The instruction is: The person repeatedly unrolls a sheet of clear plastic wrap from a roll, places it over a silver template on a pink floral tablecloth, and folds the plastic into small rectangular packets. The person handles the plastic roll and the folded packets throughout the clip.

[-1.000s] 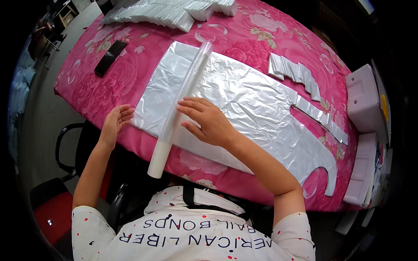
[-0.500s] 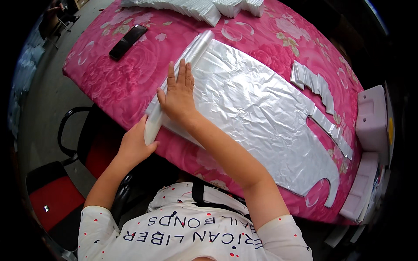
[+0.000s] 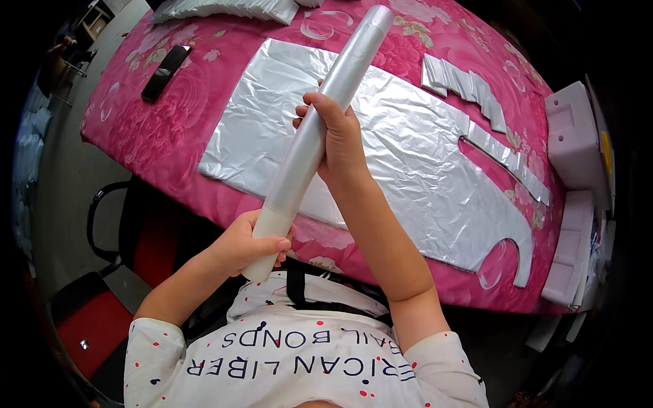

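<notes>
A long roll of shiny clear plastic film (image 3: pixel 297 163) is held aslant, its far end raised over the table and its near end close to my waist. My left hand (image 3: pixel 253 238) is closed around the pale near end. Around its middle wraps my right hand (image 3: pixel 342 136), thumb on top and fingertips showing on the far side. Beneath the roll lies a flat stack of silvery-white plastic vest bags (image 3: pixel 415 149), wrinkled, with the cut-out handles toward the right. The roll hides a strip of the stack.
A pink floral tablecloth (image 3: pixel 153 146) covers the table. On it are a black oblong object (image 3: pixel 166 73) at left, folded white bundles (image 3: pixel 231 8) at the far edge and a smaller row (image 3: pixel 462 85) at right. White foam boxes (image 3: pixel 577 146) stand beyond the right edge. A red-and-black chair (image 3: pixel 92 323) is at lower left.
Both hands have lifted the roll from the stack's left end and swung it right, toward me. My right hand went from lying flat on it to gripping it. The stack's left end is now uncovered.
</notes>
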`<state>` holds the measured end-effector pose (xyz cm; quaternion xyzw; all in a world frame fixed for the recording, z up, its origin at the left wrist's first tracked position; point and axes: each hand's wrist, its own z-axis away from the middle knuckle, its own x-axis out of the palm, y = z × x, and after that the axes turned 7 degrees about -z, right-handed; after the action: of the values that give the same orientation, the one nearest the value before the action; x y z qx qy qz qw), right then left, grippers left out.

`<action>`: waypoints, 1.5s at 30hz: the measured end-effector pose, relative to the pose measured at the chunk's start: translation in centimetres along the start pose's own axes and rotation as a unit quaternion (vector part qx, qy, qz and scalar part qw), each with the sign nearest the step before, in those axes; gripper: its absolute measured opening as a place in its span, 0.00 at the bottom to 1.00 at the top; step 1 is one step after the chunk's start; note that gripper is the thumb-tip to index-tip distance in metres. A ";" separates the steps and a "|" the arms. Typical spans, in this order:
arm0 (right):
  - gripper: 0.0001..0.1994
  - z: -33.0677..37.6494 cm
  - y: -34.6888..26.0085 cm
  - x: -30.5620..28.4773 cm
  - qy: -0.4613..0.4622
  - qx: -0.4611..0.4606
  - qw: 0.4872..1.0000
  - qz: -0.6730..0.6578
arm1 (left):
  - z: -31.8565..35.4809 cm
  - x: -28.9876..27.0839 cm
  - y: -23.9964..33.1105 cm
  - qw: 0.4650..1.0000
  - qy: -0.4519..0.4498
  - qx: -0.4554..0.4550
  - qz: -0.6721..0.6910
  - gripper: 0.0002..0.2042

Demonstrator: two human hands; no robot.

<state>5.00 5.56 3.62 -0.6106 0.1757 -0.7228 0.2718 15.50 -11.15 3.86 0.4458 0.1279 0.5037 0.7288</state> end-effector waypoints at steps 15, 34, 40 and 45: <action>0.29 5.1 -1.5 -4.2 0.040 -0.025 0.999 -0.024 | -2.9 3.6 -1.1 0.995 -0.083 0.034 -0.052 0.25; 0.17 4.7 -15.2 -19.0 0.186 -0.108 0.950 0.227 | -1.5 -0.1 -5.7 0.951 -0.210 -0.189 0.126 0.33; 0.17 5.3 -15.5 -18.7 0.078 0.059 0.956 0.277 | -1.5 -0.2 -7.0 0.918 -0.239 -0.223 0.226 0.38; 0.10 4.6 -14.7 -17.9 0.054 0.131 0.929 0.342 | -1.7 -0.3 -7.1 0.908 -0.247 -0.230 0.248 0.37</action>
<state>8.74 28.40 -0.95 -0.4331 0.2921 -0.6343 0.5699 18.68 -11.25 -2.71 0.3937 -0.2900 0.5575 0.6709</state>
